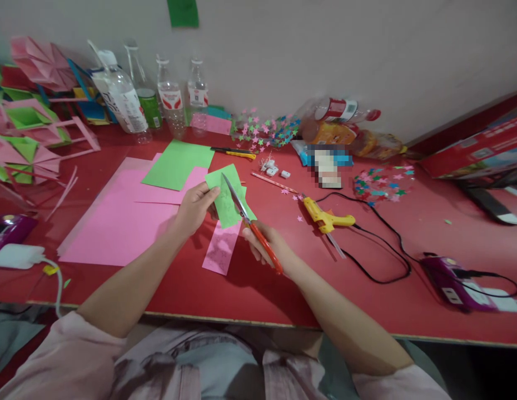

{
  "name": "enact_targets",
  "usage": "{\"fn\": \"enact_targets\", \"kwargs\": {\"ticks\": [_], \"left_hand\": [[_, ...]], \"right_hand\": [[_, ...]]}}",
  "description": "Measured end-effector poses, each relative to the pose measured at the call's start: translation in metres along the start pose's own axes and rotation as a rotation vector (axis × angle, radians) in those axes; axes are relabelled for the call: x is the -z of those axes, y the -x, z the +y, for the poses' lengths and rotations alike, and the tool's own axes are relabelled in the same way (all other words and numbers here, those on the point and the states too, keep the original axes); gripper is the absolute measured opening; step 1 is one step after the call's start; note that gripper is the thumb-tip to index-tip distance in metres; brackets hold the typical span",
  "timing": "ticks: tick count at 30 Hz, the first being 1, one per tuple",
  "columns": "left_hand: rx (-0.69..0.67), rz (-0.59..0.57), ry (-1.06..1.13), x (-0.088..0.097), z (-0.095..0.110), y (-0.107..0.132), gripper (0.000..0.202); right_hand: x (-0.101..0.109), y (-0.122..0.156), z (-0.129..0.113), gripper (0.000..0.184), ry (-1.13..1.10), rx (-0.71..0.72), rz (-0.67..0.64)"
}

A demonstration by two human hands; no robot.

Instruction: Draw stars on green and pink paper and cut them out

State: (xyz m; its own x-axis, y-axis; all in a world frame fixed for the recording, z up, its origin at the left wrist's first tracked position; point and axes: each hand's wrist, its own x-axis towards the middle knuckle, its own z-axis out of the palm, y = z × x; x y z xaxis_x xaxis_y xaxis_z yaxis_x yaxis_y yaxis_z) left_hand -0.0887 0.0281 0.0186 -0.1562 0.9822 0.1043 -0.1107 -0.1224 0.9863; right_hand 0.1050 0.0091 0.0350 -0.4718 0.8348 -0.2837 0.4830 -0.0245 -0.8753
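Note:
My left hand (197, 206) pinches the left edge of a small green paper piece (225, 205) with faint drawn lines on it. In my right hand (267, 244) is a pair of scissors (252, 221) with red handles, its blades lying across the green paper and pointing up and left. The fingers wrap round the handles and are partly hidden. Below the green paper, a pink paper strip (220, 251) with drawn marks lies on the red table. Left of my hands are large pink sheets (117, 222) with a green sheet (181, 164) overlapping them.
A yellow glue gun (327, 215) with a black cord lies to the right. Behind are a yellow utility knife (240, 155), a pencil (273, 182), star confetti (262, 129) and upright plastic bottles (170, 103). Folded paper crafts (29, 128) stand at left, a purple power strip (454, 283) at right.

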Motion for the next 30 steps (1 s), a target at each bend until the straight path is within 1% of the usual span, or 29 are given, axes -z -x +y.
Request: {"fn": "enact_targets", "kwargs": {"ticks": [2,5,15,21,30], "left_hand": [[0.014,-0.029,-0.008,-0.0022,0.0005,0.0011,0.022],[0.027,-0.040,-0.011,-0.0042,0.0008,0.0023,0.021],[0.115,-0.007,-0.008,-0.0071,0.0008,0.0042,0.016],[0.144,-0.113,-0.037,-0.0070,0.0001,0.0038,0.020],[0.156,-0.085,-0.015,-0.0082,-0.0049,0.0037,0.018]], "right_hand": [[0.0000,0.0004,-0.0005,0.039,0.009,-0.006,0.001],[0.0000,0.0006,-0.0005,0.039,0.012,-0.010,0.003],[-0.0015,0.0009,0.0002,0.037,-0.044,-0.042,0.011],[-0.0005,0.0002,-0.0001,0.037,-0.020,-0.048,0.010],[-0.0015,-0.0028,-0.0001,0.038,-0.060,-0.123,0.032]]}}
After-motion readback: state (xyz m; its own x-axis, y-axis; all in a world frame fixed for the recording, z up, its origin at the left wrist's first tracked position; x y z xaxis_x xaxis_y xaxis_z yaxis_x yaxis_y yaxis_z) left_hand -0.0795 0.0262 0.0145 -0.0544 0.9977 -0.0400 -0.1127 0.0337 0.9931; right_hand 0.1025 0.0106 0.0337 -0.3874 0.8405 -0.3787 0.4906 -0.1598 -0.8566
